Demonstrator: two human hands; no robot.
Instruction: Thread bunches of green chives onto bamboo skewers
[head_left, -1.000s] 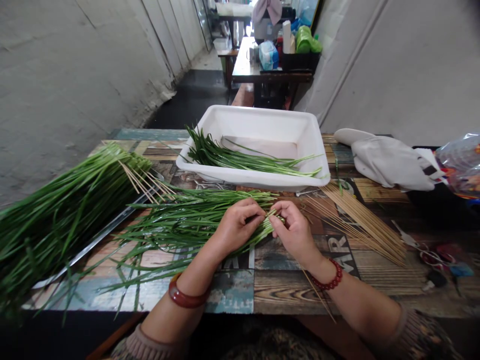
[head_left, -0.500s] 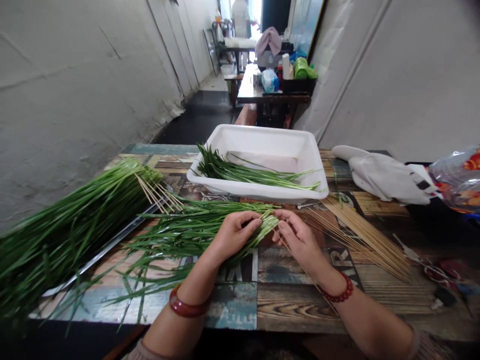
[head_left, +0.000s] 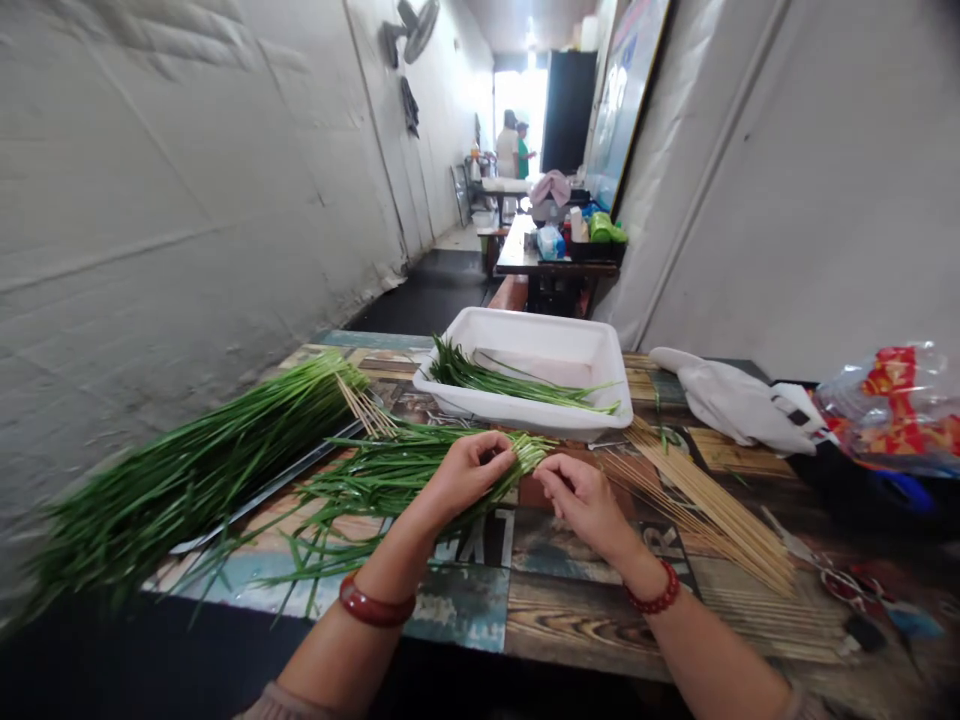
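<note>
A loose bunch of green garlic chives (head_left: 375,470) lies across the table in front of me, its pale stem ends pointing right. My left hand (head_left: 471,478) is closed over the stems near those ends, thumb and fingers together. Just to the right, my right hand (head_left: 581,498) has its fingertips pinched at the cut ends; what sits between them is too small to make out. On the left rests a thick pile of chives (head_left: 202,470), with several short skewer ends (head_left: 369,408) sticking out of it. Long bamboo skewers (head_left: 724,510) lie fanned out right of my right hand.
Behind my hands stands a white plastic tub (head_left: 525,408) with more chives (head_left: 510,382) inside. A long metal blade (head_left: 262,500) lies by the left pile. At right are a pale cloth cap (head_left: 720,395), scissors (head_left: 832,575) and a red-printed plastic bag (head_left: 892,400). Two people (head_left: 508,150) stand far back.
The view has tilted up, showing more of the room. My left hand keeps its hold on the chives. The thin skewer seen under my right hand earlier no longer shows.
</note>
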